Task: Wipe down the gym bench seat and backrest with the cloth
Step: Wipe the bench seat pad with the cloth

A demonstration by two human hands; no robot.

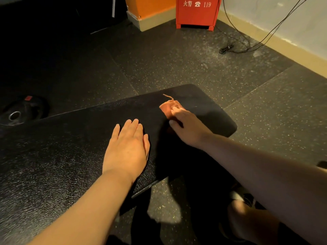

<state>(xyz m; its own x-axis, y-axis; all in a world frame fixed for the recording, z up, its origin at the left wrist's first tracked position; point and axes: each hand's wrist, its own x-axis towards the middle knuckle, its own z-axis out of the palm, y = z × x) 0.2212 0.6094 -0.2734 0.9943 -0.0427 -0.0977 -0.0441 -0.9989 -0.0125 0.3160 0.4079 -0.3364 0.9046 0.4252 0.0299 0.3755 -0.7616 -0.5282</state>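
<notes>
The right hand (185, 124) seemingly grips the cloth (167, 108) on the bench (70, 138); the left hand (128, 147) rests flat.

Both bare forearms reach forward, palms down.
The left hand (129, 147) lies flat, fingers straight and together; the right hand (187, 126), just ahead of it, holds the cloth (167, 108) under curled fingers.

My left grip (127, 147) rests flat on the black padded table (53, 156). Ahead and right of it, my right grip (184, 124) holds the small orange-brown cloth (167, 108) on the table's far end. Left, on the speckled rubber floor (177, 59), lies a black weight plate (17, 112); behind stands a red metal cabinet (197, 13).
</notes>
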